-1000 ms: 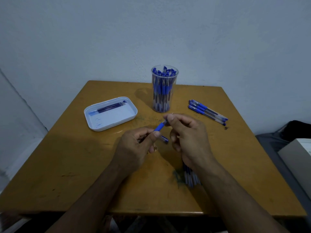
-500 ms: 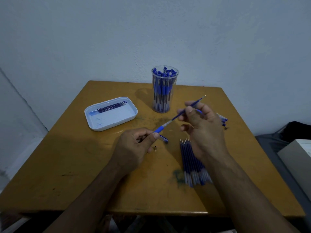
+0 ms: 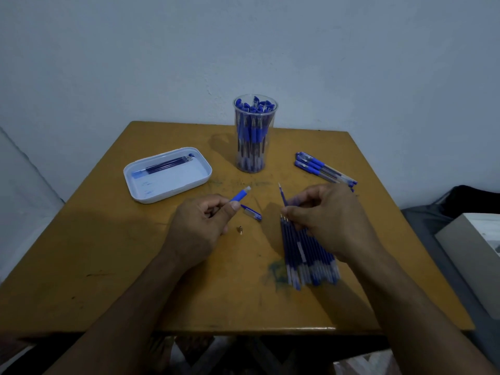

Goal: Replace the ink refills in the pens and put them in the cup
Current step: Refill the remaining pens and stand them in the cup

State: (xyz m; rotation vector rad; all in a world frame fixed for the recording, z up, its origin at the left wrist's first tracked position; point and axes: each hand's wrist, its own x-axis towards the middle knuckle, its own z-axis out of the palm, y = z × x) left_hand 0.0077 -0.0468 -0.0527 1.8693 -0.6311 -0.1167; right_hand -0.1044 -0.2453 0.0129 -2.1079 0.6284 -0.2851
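Observation:
My left hand (image 3: 200, 226) grips a pen barrel (image 3: 240, 195) with a blue grip, its open end pointing up and right. My right hand (image 3: 327, 217) pinches a thin blue ink refill (image 3: 282, 194), tip pointing up, just above a pile of several refills (image 3: 305, 255) lying on the wooden table (image 3: 108, 253). The pen's blue cap (image 3: 251, 211) and a small brass tip (image 3: 240, 229) lie between my hands. A clear cup (image 3: 254, 133) full of blue pens stands at the back centre.
A white tray (image 3: 151, 193) at the back left holds a few refills (image 3: 170, 165). Several capped blue pens (image 3: 322, 167) lie at the back right. A dark cushion and a grey box (image 3: 473, 255) sit off the table's right edge.
My right hand pulled a refill out of the barrel, moved right, then came down over the refill pile. It now pinches a refill with its tip up. My left hand stayed in place.

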